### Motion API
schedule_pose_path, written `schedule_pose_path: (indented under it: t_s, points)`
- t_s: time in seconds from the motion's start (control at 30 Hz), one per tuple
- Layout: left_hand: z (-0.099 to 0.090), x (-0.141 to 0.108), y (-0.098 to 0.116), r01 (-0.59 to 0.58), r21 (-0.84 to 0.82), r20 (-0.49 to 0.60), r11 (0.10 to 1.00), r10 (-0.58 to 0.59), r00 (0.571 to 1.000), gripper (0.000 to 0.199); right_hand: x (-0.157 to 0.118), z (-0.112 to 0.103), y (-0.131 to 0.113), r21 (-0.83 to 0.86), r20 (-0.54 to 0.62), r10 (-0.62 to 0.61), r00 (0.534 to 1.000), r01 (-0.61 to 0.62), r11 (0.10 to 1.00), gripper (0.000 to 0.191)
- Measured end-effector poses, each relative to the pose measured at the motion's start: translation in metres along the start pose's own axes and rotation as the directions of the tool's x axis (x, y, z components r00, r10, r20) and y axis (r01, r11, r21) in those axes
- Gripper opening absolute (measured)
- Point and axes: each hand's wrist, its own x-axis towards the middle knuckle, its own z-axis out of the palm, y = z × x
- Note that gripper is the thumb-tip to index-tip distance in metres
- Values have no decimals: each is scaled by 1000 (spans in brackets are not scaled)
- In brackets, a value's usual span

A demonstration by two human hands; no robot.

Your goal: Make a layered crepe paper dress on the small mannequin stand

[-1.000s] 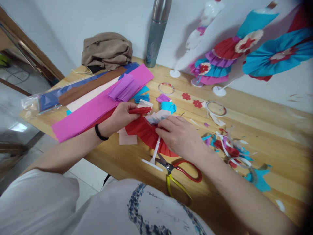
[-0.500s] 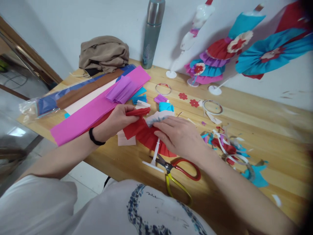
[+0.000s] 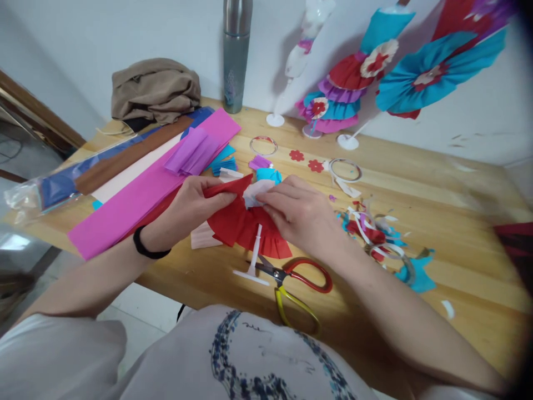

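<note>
Works at a pale wooden table (image 3: 433,189) with two red flower-shaped paper cutouts (image 3: 315,166), one pair of scissors (image 3: 280,274) with one red and one yellow handle, one grey-green metal-topped bottle (image 3: 236,72) and one bundle of brown cloth (image 3: 156,91); also has three thin rings (image 3: 345,170) there, two apart and one among a pile of coloured paper scraps (image 3: 377,236); faces three slim stands with round white bases (image 3: 347,142) near the wall (image 3: 166,33), two dressed in ruffled blue, red and purple paper.

Meets the table's near edge just before the torso, with the scissors close to it; finds the left side crowded by long magenta paper (image 3: 154,186) and a plastic-wrapped blue sheet (image 3: 62,183) reaching the left end; has open wood at the far right, past the scraps, and a narrow bare strip left of the scissors.

Pinches ruffled red crepe paper (image 3: 250,229) between thumb and fingers of the left hand (image 3: 195,200); keeps the right hand (image 3: 306,219) narrow, fingertips closed on a crumpled white piece (image 3: 252,194); has the red paper between and below both hands, fanned around the top of a white T-shaped stand (image 3: 255,253), tilted just beside the blades.
</note>
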Motion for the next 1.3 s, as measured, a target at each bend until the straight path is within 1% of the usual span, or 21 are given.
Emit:
schedule_pose_path:
  t_s: [0.1, 0.17, 0.27, 0.37, 0.5, 0.6, 0.67, 0.73, 0.77, 0.8, 0.87, 0.93, 1.0, 1.03, 1.1, 1.13, 1.17, 1.2, 1.23, 1.27, 1.3]
  points:
    - [4, 2, 3, -31, 87, -13, 996, 33, 999, 27, -3, 5, 8, 94, -177, 44, 983, -27, 995, 26]
    - [6, 2, 4, -59, 165, -16, 984, 63, 998, 26, -5, 10, 13, 166, -240, 77, 968, -37, 985, 29]
    - [8, 2, 6, -104, 268, -12, 958, 111, 994, 24, -4, 18, 17, 311, -240, 139, 961, -59, 949, 40]
    - [7, 0, 9, -122, 316, 2, 941, 128, 992, 20, -1, 23, 20, 404, -239, 221, 946, -110, 908, 36]
    - [0, -4, 13, -63, 332, 102, 941, 31, 994, 18, 4, 29, 24, 445, -269, 305, 913, -163, 881, 28]
    - [-10, -8, 11, 1, 335, 194, 942, -70, 978, 18, 6, 30, 26, 464, -276, 325, 905, -170, 869, 26]
    - [-16, -9, 6, 34, 329, 197, 944, -104, 975, 20, 5, 28, 24, 463, -305, 314, 899, -148, 874, 24]
    - [-21, -8, -2, 49, 315, 154, 948, -102, 983, 24, 2, 22, 19, 430, -369, 263, 892, -87, 899, 21]
    - [-23, -8, -6, 45, 311, 123, 949, -87, 989, 26, 1, 18, 15, 396, -414, 218, 884, -42, 917, 19]
    - [-25, -7, -11, 32, 314, 83, 949, -61, 995, 28, -1, 15, 11, 351, -422, 155, 893, 3, 936, 16]
    - [-27, -7, -20, -33, 363, -23, 931, 44, 999, 33, -3, 10, 3, 241, -379, -6, 925, 106, 965, 14]
    - [-27, -10, -27, -141, 477, -128, 867, 227, 965, 39, -4, 10, -3, 114, -278, -147, 949, 185, 976, 12]
    - [-26, -15, -29, -274, 625, -148, 731, 455, 878, 40, -4, 15, -5, -9, -163, -213, 963, 215, 977, 9]
    - [-24, -19, -29, -348, 693, -107, 632, 567, 817, 38, -4, 18, -5, -62, -121, -218, 968, 212, 975, 7]
    - [-20, -26, -27, -494, 770, 57, 404, 727, 685, 34, -3, 26, -4, -147, -93, -203, 975, 188, 971, 9]
    - [-18, -28, -25, -558, 771, 157, 306, 758, 633, 29, -2, 28, -4, -173, -98, -196, 976, 177, 969, 10]
    - [-15, -29, -23, -609, 758, 246, 236, 761, 601, 24, -2, 31, -3, -190, -107, -184, 977, 162, 968, 11]
    - [-13, -29, -22, -651, 734, 316, 194, 750, 581, 19, -1, 32, -3, -196, -114, -172, 978, 147, 969, 13]
    - [-10, -26, -21, -658, 728, 355, 189, 717, 599, 18, -1, 33, -3, -193, -114, -164, 980, 140, 971, 16]
    - [-7, -23, -21, -646, 735, 368, 205, 680, 634, 20, -1, 33, -3, -185, -109, -159, 981, 137, 973, 18]
    - [-5, -18, -22, -646, 733, 383, 212, 656, 650, 24, -1, 34, -2, -173, -103, -154, 983, 135, 976, 19]
